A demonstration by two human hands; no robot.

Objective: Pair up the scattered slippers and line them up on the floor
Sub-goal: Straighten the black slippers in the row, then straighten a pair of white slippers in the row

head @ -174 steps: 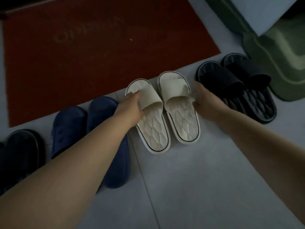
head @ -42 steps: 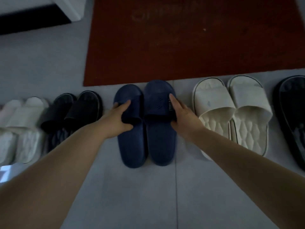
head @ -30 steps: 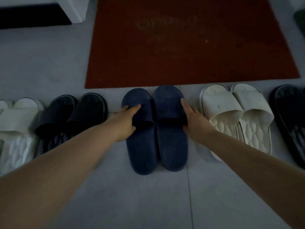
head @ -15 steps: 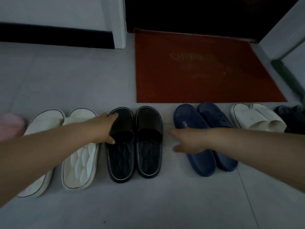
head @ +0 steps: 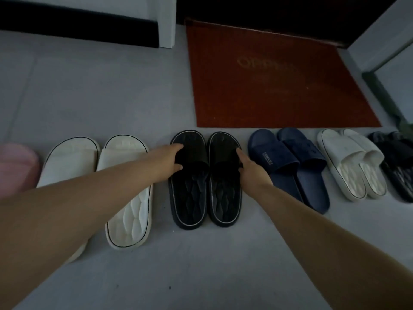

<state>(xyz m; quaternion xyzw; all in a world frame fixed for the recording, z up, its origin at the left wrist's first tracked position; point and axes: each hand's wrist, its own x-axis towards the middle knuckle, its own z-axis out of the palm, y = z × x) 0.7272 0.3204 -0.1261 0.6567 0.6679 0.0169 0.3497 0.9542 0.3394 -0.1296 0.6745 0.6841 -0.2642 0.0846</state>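
Slippers stand in a row on the grey floor. In the middle is a black pair: the left black slipper (head: 188, 193) and the right black slipper (head: 225, 198), side by side. My left hand (head: 169, 159) grips the strap of the left one. My right hand (head: 250, 170) grips the strap of the right one from its outer side. To the left is a white pair (head: 127, 198), partly under my left forearm. To the right stand a navy pair (head: 288, 157), another white pair (head: 348, 157) and a dark pair (head: 397, 162).
A red doormat (head: 279, 86) lies just beyond the row. A pink thing (head: 15, 166) sits at the far left edge. A white door frame post (head: 166, 21) and dark skirting stand at the back. Bare grey floor (head: 201, 265) stretches in front.
Both hands left the navy pair and moved left to the black pair. My right hand, in the air half a second ago, now holds the right black slipper's strap.
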